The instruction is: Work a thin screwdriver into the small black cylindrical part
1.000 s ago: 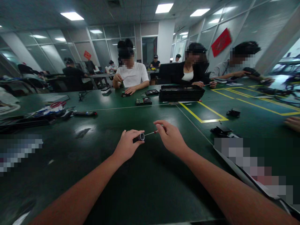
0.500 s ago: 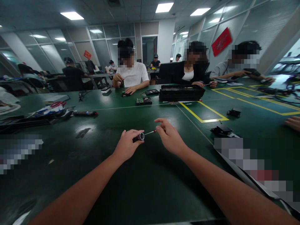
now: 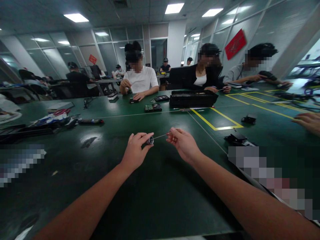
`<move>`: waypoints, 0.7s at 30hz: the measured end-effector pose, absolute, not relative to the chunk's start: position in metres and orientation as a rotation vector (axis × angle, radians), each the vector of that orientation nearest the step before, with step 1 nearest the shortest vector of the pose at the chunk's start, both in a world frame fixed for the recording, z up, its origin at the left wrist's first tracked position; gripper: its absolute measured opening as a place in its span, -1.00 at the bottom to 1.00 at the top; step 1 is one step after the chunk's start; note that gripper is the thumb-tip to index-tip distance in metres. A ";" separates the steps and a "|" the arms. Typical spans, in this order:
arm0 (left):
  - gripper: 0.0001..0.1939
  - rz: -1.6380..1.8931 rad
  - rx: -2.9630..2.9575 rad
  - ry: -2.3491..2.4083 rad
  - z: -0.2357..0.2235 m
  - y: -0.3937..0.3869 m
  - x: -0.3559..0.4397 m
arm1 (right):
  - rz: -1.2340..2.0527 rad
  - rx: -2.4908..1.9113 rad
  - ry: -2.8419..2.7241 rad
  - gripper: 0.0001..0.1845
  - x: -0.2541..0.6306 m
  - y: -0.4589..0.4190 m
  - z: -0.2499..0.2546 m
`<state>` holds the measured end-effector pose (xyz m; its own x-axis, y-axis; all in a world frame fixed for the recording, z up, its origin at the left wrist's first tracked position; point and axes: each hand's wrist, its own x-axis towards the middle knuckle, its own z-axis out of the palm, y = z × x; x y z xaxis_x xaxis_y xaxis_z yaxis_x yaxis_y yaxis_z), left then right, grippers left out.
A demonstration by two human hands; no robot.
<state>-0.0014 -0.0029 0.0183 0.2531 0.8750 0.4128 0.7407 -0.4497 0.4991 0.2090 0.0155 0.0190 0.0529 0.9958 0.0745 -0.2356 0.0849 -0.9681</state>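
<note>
My left hand (image 3: 136,150) is wrapped round a small dark cylinder (image 3: 150,140) with a pale ring at its end, which faces right. In my right hand (image 3: 183,143) the fingers pinch the red handle of a thin screwdriver (image 3: 160,136). Its metal shaft points left, and the tip reaches the cylinder's rim; whether it touches or goes inside I cannot tell. Both hands are held over the green table (image 3: 140,206).
A black box-like housing (image 3: 193,99) and a circuit board part (image 3: 153,107) lie farther back. To the left are a dark pen-like tool (image 3: 90,121) and a pile of cables (image 3: 53,116). Black parts (image 3: 240,139) lie at right. A co-worker's hand (image 3: 308,121) rests at the right edge.
My right hand has closed its fingers on the screwdriver handle and risen slightly. The cylinder in my left hand has turned and lifted a little. The co-worker's hand at right has come farther in.
</note>
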 end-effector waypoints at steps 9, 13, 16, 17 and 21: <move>-0.57 0.631 2.245 1.543 0.011 0.002 -0.002 | 0.906 -1.202 -1.071 -0.69 0.214 0.017 0.017; -0.48 0.651 2.207 1.551 0.013 0.001 -0.003 | 0.833 -1.198 -1.143 -0.67 0.212 0.013 0.020; -0.47 0.770 2.114 1.519 0.018 0.000 -0.004 | 0.811 -1.178 -1.154 -0.68 0.212 0.010 0.024; -0.49 0.820 2.058 1.496 0.020 0.000 -0.004 | 0.800 -1.168 -1.171 -0.68 0.212 0.009 0.025; -0.59 0.935 1.664 1.352 0.028 0.001 -0.001 | 0.699 -1.140 -1.282 -0.67 0.212 0.005 0.030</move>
